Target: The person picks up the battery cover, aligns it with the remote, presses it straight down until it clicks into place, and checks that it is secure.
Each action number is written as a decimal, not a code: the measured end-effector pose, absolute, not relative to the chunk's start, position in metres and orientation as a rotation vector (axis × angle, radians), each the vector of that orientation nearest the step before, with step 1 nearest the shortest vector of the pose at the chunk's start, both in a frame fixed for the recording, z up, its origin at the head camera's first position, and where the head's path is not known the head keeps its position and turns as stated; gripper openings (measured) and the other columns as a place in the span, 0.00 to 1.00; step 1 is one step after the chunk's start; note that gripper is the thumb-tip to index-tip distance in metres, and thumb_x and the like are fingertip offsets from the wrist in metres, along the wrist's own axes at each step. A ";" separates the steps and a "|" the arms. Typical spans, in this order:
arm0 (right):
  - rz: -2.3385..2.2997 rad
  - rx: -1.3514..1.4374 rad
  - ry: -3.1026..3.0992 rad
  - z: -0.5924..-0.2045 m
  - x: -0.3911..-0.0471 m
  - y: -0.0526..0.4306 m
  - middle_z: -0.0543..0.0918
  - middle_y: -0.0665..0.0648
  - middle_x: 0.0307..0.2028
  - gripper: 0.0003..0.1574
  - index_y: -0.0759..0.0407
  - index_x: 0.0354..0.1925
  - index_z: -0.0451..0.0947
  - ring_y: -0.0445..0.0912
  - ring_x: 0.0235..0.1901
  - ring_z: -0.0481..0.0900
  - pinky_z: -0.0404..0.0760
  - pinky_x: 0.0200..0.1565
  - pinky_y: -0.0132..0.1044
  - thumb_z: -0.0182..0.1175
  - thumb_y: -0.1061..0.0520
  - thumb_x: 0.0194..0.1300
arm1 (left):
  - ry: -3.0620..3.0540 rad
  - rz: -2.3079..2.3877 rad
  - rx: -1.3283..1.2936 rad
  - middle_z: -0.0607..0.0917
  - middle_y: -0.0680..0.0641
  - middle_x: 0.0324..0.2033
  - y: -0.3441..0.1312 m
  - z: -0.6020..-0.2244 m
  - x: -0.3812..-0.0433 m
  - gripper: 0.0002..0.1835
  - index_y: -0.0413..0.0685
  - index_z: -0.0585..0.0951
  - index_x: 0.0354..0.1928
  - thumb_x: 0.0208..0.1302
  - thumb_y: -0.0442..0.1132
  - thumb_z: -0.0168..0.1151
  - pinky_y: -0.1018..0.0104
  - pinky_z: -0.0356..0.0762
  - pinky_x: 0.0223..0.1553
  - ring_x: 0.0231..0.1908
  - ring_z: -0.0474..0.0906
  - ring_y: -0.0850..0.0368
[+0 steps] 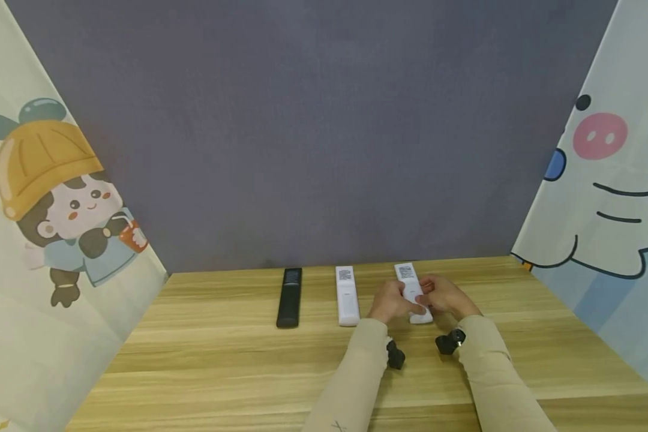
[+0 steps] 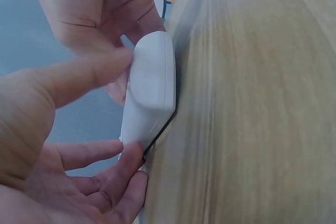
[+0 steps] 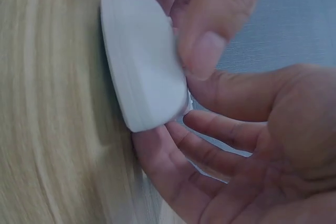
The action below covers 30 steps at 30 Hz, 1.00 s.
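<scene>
Toward the right of the row lies a white remote control (image 1: pixel 411 291), its back with a printed label facing up. My left hand (image 1: pixel 391 302) holds its left side and my right hand (image 1: pixel 447 296) its right side. Both thumbs lie on the upturned back near the close end, while fingers curl along the edges. The rounded end of the white remote control (image 2: pixel 152 77) shows in the left wrist view, close to the table top. A second white remote control (image 1: pixel 348 300) and a black remote control (image 1: pixel 289 298) lie to the left, apart from both hands.
The wooden table (image 1: pixel 221 360) runs back to a dark grey panel (image 1: pixel 324 132). Light curtains with cartoon prints, a helmeted figure (image 1: pixel 86 204) on the left and a pink-snouted animal (image 1: pixel 599 137) on the right, flank the table.
</scene>
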State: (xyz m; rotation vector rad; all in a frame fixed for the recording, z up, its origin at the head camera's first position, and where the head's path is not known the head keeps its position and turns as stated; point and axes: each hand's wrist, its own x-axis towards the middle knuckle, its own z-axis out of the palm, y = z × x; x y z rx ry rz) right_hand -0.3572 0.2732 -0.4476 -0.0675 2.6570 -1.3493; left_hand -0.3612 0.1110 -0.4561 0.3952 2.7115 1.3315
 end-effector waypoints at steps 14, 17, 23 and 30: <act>-1.389 -0.039 2.645 -0.451 -0.357 0.274 0.77 0.73 0.50 0.27 0.78 0.61 0.68 0.52 0.42 0.80 0.85 0.39 0.41 0.61 0.68 0.68 | 2.822 1.109 0.461 0.85 0.46 0.49 0.114 -0.458 -0.363 0.32 0.40 0.84 0.49 0.42 0.45 0.87 0.67 0.77 0.53 0.45 0.78 0.57; -1.395 -0.050 2.646 -0.451 -0.357 0.274 0.78 0.72 0.49 0.26 0.79 0.61 0.68 0.51 0.41 0.80 0.85 0.39 0.40 0.61 0.68 0.67 | 2.835 1.080 0.467 0.85 0.45 0.53 0.114 -0.457 -0.363 0.34 0.39 0.84 0.52 0.42 0.46 0.87 0.66 0.77 0.56 0.50 0.79 0.55; -1.407 -0.059 2.631 -0.450 -0.357 0.274 0.78 0.72 0.49 0.27 0.79 0.61 0.68 0.51 0.41 0.80 0.85 0.39 0.40 0.61 0.69 0.67 | 2.842 1.056 0.459 0.84 0.45 0.50 0.114 -0.456 -0.363 0.34 0.38 0.83 0.51 0.41 0.45 0.87 0.67 0.76 0.56 0.48 0.78 0.55; -1.419 -0.104 2.620 -0.450 -0.356 0.273 0.77 0.73 0.49 0.28 0.80 0.61 0.67 0.50 0.40 0.80 0.85 0.39 0.40 0.61 0.69 0.67 | 2.826 1.041 0.431 0.83 0.44 0.53 0.114 -0.453 -0.361 0.38 0.37 0.81 0.56 0.43 0.45 0.87 0.66 0.76 0.58 0.51 0.77 0.54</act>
